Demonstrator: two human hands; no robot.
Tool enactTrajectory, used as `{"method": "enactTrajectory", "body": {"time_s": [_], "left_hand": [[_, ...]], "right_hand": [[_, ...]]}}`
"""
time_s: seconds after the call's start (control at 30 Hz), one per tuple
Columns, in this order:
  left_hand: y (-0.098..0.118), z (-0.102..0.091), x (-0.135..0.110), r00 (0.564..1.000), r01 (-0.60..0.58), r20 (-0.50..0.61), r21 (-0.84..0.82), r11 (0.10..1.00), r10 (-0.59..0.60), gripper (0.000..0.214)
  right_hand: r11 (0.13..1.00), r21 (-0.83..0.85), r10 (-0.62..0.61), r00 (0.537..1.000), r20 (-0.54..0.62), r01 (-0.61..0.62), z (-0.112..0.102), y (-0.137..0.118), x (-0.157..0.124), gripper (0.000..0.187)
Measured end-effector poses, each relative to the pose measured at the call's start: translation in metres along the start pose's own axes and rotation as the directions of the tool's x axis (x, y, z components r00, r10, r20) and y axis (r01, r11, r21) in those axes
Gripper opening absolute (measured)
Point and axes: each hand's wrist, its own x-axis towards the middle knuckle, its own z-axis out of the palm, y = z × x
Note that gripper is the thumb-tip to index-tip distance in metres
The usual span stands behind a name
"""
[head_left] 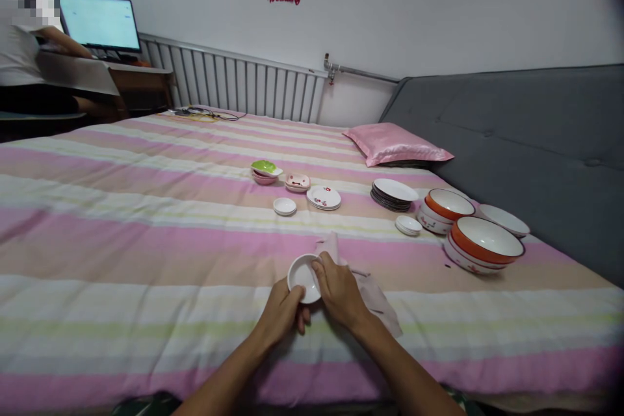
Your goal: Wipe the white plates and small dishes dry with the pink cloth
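Above the striped bed, a small round white dish (301, 273) is tilted so its inside faces me. My left hand (281, 312) grips its lower left rim, thumb over the edge and fingers beneath. My right hand (341, 286) is closed around a pale pinkish-grey cloth (375, 296) and presses at the dish's right side, thumb at the inner rim. Part of the cloth sticks up behind the fingers, and the remainder trails to the right over the bedspread. The right fingertips are partly hidden.
Beyond my hands sit a small white dish (285, 207), flower-patterned plates (324, 197), a pink dish (297, 182) and a green leaf-like dish (266, 168). Rightward are stacked plates (394, 190), small white dishes (408, 225) and orange-rimmed bowls (487, 240). A person (19, 55) sits far left.
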Motion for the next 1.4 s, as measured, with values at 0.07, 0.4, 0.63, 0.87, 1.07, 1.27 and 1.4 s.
{"method": "enactTrajectory", "body": {"time_s": [0.07, 0.4, 0.63, 0.87, 1.07, 1.27, 1.4], "left_hand": [[0.005, -0.004, -0.001, 0.999, 0.018, 0.046, 0.022, 1.0, -0.019, 0.024], [0.025, -0.023, -0.003, 0.976, -0.008, 0.214, 0.257, 0.966, -0.049, 0.015], [0.022, -0.024, 0.0, 0.984, -0.023, 0.178, 0.24, 0.971, -0.021, 0.018], [0.006, -0.005, 0.001, 0.996, 0.004, 0.086, 0.056, 0.998, -0.009, 0.019], [0.0, -0.001, 0.002, 0.999, 0.017, 0.042, 0.018, 1.0, -0.018, 0.027], [0.016, -0.017, -0.001, 0.975, 0.047, 0.21, 0.092, 0.995, -0.065, 0.023], [0.02, -0.025, -0.002, 0.938, 0.082, 0.318, 0.183, 0.98, -0.138, 0.018]], "right_hand": [[0.999, -0.017, -0.039, 0.999, 0.023, 0.039, -0.001, 0.002, 0.0, 0.025], [0.962, -0.112, -0.227, 0.956, 0.185, 0.25, -0.014, 0.009, -0.001, 0.021], [0.978, -0.073, -0.182, 0.971, 0.153, 0.195, -0.012, 0.005, -0.001, 0.022], [1.0, 0.013, 0.018, 1.0, 0.025, -0.018, -0.002, 0.002, 0.001, 0.026], [0.999, 0.04, 0.018, 1.0, 0.009, -0.018, 0.002, -0.001, 0.001, 0.028], [0.982, -0.048, -0.175, 0.976, 0.13, 0.182, -0.011, 0.008, -0.001, 0.022], [0.957, -0.095, -0.25, 0.943, 0.219, 0.275, -0.014, 0.01, -0.004, 0.022]]}}
